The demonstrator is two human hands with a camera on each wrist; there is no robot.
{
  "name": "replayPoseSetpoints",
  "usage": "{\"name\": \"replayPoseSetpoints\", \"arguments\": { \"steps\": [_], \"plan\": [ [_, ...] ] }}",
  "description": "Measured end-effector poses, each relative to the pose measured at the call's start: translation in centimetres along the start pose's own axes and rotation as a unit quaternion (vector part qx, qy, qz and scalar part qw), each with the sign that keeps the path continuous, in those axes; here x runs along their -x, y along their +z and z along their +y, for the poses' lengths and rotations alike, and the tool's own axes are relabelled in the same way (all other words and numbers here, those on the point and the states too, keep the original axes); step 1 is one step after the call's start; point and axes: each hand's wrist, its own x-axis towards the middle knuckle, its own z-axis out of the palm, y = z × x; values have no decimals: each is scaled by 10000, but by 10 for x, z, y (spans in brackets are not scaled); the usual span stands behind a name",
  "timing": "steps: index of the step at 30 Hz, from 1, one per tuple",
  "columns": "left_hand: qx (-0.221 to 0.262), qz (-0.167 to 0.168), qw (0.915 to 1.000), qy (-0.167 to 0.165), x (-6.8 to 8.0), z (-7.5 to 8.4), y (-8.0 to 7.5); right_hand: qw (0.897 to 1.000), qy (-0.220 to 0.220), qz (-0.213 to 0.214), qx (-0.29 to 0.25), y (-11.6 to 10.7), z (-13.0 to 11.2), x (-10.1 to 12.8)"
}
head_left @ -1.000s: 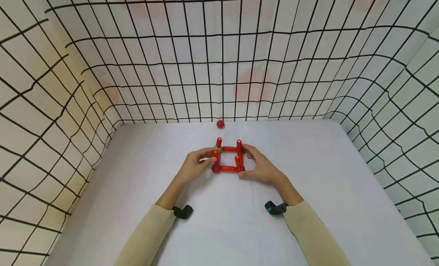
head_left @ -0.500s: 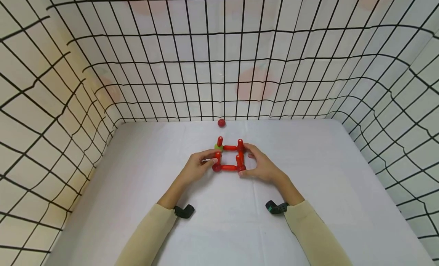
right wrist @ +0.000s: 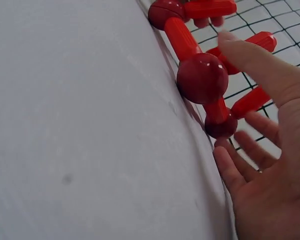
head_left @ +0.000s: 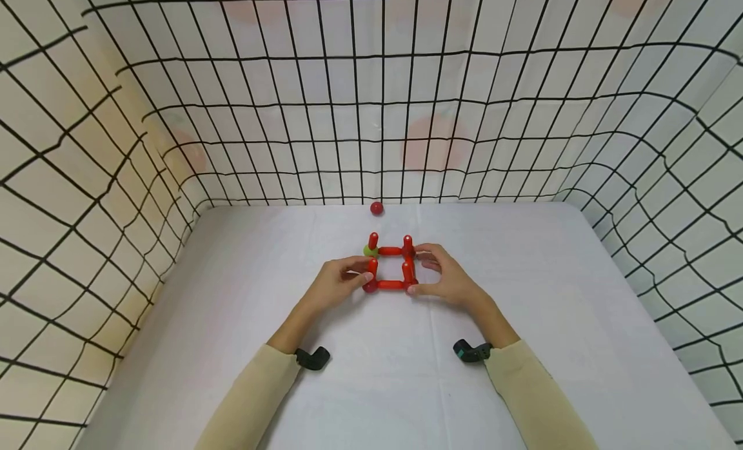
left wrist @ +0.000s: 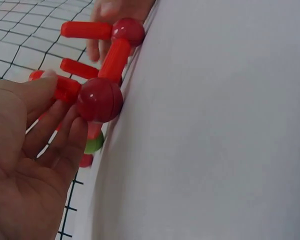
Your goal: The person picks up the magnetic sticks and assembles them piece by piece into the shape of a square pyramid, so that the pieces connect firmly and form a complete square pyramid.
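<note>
Between the hands stands a square frame of red rods (head_left: pixel 391 285) joined at corner balls, with an upright red rod on each corner. The far-left corner ball is green (head_left: pixel 370 251); the others are dark red. My left hand (head_left: pixel 336 283) pinches the upright rod (left wrist: pixel 66 89) above the near-left ball (left wrist: pixel 99 100) between thumb and fingers. On the right side, my right hand (head_left: pixel 458 283) curves loosely around the frame with fingers apart. Its thumb (right wrist: pixel 255 57) extends beside the upright rod over the near-right ball (right wrist: pixel 202 78), and its fingers lie near the far-right ball (right wrist: pixel 221 124).
A loose red ball (head_left: pixel 376 208) lies behind the frame, close to the black wire mesh (head_left: pixel 380 140) at the back. Mesh also rises on the left and right sides. White cloth (head_left: pixel 371 398) covers the table.
My right hand has eased slightly to the right, its fingers a little farther from the frame. My left hand stays at the near-left corner.
</note>
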Motion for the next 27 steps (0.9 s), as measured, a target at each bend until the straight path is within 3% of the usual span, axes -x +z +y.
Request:
{"name": "replayPoseSetpoints", "arguments": {
  "steps": [4,9,19,27],
  "plan": [
    [-75,26,9999,-90,2,2,-1,9993,-300,112,-205,-5,-4,2],
    [-174,-48,9998,62,2,3,1,9985,-524,-39,-146,-4,-8,2],
    [-386,223,9990,63,-1,1,8,9996,-259,2,71,10,-16,-4],
    [-503,265,9983,92,-3,3,12,9992,-389,97,-5,16,-15,-7]
  ]
}}
